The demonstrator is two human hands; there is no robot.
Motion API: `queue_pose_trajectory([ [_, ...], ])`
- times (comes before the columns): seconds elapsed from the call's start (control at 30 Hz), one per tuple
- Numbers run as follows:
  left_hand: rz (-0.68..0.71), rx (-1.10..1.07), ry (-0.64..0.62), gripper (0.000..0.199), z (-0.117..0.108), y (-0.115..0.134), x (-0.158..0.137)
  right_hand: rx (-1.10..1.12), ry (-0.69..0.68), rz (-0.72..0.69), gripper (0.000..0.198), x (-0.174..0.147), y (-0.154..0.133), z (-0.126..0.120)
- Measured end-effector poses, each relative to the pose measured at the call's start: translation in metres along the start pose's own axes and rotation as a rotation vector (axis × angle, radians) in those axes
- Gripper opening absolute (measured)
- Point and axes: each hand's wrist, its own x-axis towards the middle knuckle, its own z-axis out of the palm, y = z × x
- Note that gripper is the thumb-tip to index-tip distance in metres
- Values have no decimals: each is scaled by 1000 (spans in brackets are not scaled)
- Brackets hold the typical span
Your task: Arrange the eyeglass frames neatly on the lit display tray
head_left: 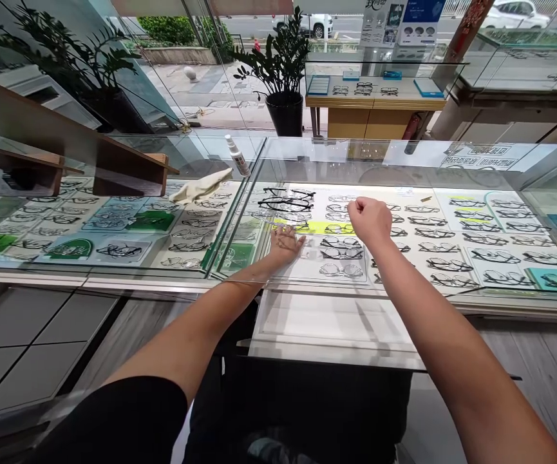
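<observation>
On the glass counter top [307, 167], my left hand [285, 245] lies flat with its fingers spread. Just beyond it is a pair of dark-framed glasses [285, 204], with a similar pair or its reflection behind. To the right, my right hand [371, 221] is closed in a fist at the glass. Its curled fingers hide whatever is inside, if anything. Clear-framed and dark glasses [340, 248] sit in rows under the glass between and around my hands.
A white spray bottle [237, 156] and a pale cloth [201, 187] lie on the counter to the left. Wooden stands [131, 177] are farther left. A white drawer [331, 319] juts out below the counter. A potted plant [284, 109] stands beyond it.
</observation>
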Motion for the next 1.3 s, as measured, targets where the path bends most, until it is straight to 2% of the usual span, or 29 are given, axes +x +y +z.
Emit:
queue_pose_trajectory([
  [0.17,32,29,124,69,-7,14,-28,-4,-9,7,38,-1,-2,-1],
  [0.27,217,30,146,50,-16,29,-67,-14,-16,22,38,-2,-2,-1],
  [0.33,440,6,39,37,-26,36,-102,-21,-14,32,38,-1,-3,-1],
  [0.43,698,-124,-241,26,-55,39,-159,-20,-13,34,37,-1,-2,-1],
  [0.53,906,-386,-529,24,-105,37,-204,-17,-9,28,38,-1,-1,0],
  [0.6,942,-442,-574,31,-149,34,-216,-23,-3,23,38,-1,0,-1],
  [0.63,919,-448,-527,32,-171,31,-216,-26,0,21,38,-1,0,-1],
  [0.67,886,-433,-424,31,-191,27,-212,-29,2,21,38,-1,0,-2],
  [0.77,736,-329,-28,36,-239,12,-181,-31,-4,27,37,-2,0,-2],
  [0.83,671,-188,183,39,-255,1,-151,-32,-10,31,38,-2,0,-2],
  [0.9,624,-3,301,40,-259,-7,-122,-33,-13,35,38,-2,1,-1],
  [0.97,564,142,317,42,-255,-10,-98,-33,-14,40,37,-2,2,0],
  [1.07,509,228,258,44,-243,-7,-75,-32,-17,43,38,-1,2,1],
  [1.3,485,251,308,46,-225,-1,-52,-14,-33,42,38,-1,1,0],
])
